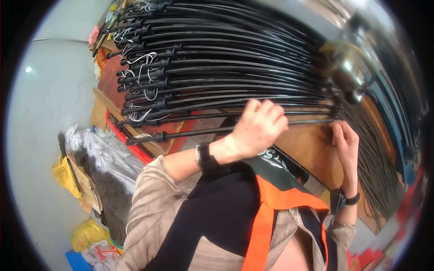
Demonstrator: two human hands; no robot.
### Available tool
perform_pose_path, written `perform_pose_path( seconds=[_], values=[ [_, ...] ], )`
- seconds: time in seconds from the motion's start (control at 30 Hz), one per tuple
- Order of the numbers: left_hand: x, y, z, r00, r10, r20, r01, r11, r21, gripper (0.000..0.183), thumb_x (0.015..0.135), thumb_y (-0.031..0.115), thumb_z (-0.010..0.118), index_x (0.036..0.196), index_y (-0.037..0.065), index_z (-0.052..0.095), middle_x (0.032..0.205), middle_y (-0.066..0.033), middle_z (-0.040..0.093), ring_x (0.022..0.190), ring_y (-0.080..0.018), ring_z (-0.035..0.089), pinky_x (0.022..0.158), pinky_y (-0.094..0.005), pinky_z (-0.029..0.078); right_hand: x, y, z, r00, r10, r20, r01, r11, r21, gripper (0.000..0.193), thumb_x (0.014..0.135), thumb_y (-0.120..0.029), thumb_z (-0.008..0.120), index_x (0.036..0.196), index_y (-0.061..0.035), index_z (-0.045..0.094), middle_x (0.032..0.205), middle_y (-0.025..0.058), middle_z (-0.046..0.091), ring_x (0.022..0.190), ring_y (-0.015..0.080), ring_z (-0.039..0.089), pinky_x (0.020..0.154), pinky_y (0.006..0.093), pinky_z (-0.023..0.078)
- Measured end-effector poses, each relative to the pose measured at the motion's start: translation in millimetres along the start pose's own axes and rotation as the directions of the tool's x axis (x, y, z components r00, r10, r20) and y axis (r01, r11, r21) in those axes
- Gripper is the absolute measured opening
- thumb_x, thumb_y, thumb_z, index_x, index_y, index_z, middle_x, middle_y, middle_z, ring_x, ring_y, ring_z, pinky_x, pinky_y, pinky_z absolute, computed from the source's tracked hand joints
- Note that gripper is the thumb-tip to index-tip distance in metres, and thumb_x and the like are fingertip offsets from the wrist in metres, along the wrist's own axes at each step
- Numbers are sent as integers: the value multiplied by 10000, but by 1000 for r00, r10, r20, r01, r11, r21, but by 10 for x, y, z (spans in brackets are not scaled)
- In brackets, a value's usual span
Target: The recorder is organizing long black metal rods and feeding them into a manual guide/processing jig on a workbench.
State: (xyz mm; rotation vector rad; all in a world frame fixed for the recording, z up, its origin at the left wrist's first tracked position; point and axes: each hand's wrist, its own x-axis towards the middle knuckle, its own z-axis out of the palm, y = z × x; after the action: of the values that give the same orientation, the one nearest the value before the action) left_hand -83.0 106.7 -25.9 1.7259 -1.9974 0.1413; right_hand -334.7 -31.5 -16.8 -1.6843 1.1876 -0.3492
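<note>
My left hand (261, 128) is closed round the middle of a long black rod (194, 132), which lies crosswise in front of my body. A thicker grip-like end with a collar is at the rod's left tip. My right hand (346, 139) pinches the rod's right end between thumb and fingers. Just beyond it, several similar black rods (235, 58) are laid side by side in a wide row, with white cords (147, 63) looped at their left ends.
A shiny rounded metal fixture (350, 67) stands at the right ends of the rods. Thin dark wires (370, 153) lie right of the brown board (305, 151). Grey plastic wrapping (106, 149) and yellow bags (88, 235) are on the left, beside the red tabletop (110, 81).
</note>
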Motion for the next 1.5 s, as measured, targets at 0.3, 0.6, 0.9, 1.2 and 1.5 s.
perform_pose_path(
  seconds=[0.3,0.6,0.9,1.2,1.5],
  values=[
    [3,234,-77,982,106,158,-76,980,-182,119,842,187,682,817,112,593,693,-18,522,656,-182,581,565,-313,463,-196,249,20,995,-71,64,60,987,150,230,985,-212,563,1069,-39,688,709,-23,569,637,76,475,579,260,411],
    [16,377,23,898,257,357,-140,936,-323,207,812,158,745,970,59,656,707,-36,517,646,-206,565,570,-335,460,-500,378,-23,752,-558,350,659,654,-372,331,780,-126,708,1102,-51,686,848,66,626,801,273,554,697,376,476],
    [105,336,173,956,195,220,-114,936,-332,192,808,162,741,961,79,659,901,-53,553,864,-247,547,705,-371,396,-385,535,-174,698,-715,30,545,505,-669,334,700,-63,715,1030,-71,662,883,43,605,833,261,557,700,376,477],
    [124,237,146,947,134,292,-139,990,-3,160,807,144,730,926,83,642,915,-53,586,806,-245,546,665,-375,399,-291,472,32,808,-588,-46,524,751,-402,181,791,-106,725,965,-63,699,750,66,581,726,255,556,632,359,460],
    [259,412,52,936,238,260,-175,954,-243,146,802,101,714,918,59,637,814,-61,574,758,-257,546,647,-365,403,-348,688,79,753,-635,-173,614,772,-163,231,798,-160,756,1001,-61,711,679,58,525,646,239,516,597,343,442]
  ],
)
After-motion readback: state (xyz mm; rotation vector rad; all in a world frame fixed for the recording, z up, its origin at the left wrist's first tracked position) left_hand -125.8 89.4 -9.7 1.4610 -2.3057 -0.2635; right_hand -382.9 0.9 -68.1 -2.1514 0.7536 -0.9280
